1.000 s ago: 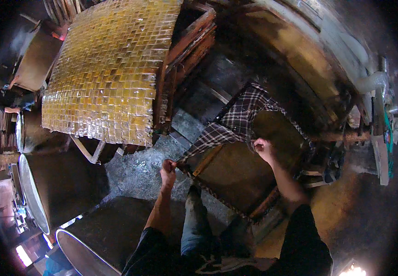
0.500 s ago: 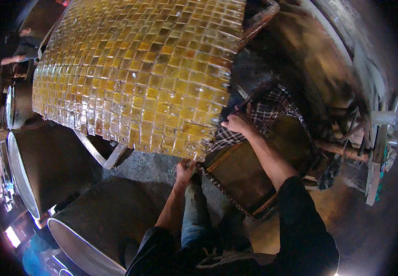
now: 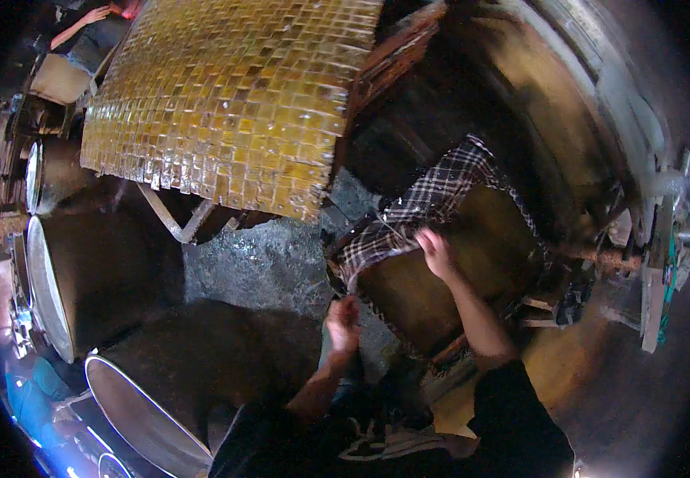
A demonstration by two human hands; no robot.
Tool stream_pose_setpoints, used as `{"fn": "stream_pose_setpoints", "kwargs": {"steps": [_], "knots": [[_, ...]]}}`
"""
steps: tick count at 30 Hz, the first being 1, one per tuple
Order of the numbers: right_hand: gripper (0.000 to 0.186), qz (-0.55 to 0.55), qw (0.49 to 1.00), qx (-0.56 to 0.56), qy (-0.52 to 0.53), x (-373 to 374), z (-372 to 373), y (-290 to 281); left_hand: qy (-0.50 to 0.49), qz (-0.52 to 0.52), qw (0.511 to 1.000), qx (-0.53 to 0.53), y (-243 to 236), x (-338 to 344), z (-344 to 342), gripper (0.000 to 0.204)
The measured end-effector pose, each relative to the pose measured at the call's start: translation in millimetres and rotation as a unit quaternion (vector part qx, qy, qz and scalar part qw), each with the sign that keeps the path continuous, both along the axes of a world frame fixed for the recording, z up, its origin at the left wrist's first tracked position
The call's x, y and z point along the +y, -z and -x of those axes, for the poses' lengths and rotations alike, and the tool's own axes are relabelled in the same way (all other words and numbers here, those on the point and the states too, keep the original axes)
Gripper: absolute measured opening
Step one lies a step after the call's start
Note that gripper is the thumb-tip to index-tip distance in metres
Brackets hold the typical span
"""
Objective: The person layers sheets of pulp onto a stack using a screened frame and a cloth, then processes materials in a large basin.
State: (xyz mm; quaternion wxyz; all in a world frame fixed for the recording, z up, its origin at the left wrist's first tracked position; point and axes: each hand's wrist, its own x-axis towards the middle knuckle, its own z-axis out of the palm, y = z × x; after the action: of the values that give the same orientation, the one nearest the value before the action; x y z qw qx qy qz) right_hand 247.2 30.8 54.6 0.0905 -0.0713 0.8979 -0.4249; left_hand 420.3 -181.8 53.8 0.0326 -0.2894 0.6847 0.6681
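Observation:
Black-and-white plaid cloth (image 3: 441,183) is bunched along the top edge of a brown flat panel (image 3: 464,263) on the lower right. My right hand (image 3: 434,251) is closed at the cloth's lower edge, apparently pinching it. My left hand (image 3: 343,325), blurred, has its fingers curled just below the hanging left end of the cloth; what it holds, if anything, is unclear. A large glossy yellow woven sheet (image 3: 217,103) rests on a frame (image 3: 193,219) above and left of both hands, clear of them.
Large dark drums with pale rims (image 3: 50,287) (image 3: 153,398) lie on their sides at left and lower left, beside wet grey floor (image 3: 257,263). A timber post (image 3: 652,295) and rusty bar (image 3: 592,253) stand at right. A co-worker's arm (image 3: 70,32) shows at top left.
Both my hands have come away from the yellow sheet's edge, which they were at half a second ago, to the plaid cloth. The sheet now sits higher in view.

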Motion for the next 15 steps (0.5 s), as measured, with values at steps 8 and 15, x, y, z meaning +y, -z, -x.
{"fn": "stream_pose_setpoints", "kwargs": {"steps": [8,15], "knots": [[0.031,-0.134,0.845,-0.227,0.465,226,-320,74,0.530,0.198,0.801,-0.195,-43,93,41,0.050],[0.050,0.046,0.767,-0.072,0.636,200,-416,120,0.321,0.392,0.840,0.195,78,41,224,0.067]]}}
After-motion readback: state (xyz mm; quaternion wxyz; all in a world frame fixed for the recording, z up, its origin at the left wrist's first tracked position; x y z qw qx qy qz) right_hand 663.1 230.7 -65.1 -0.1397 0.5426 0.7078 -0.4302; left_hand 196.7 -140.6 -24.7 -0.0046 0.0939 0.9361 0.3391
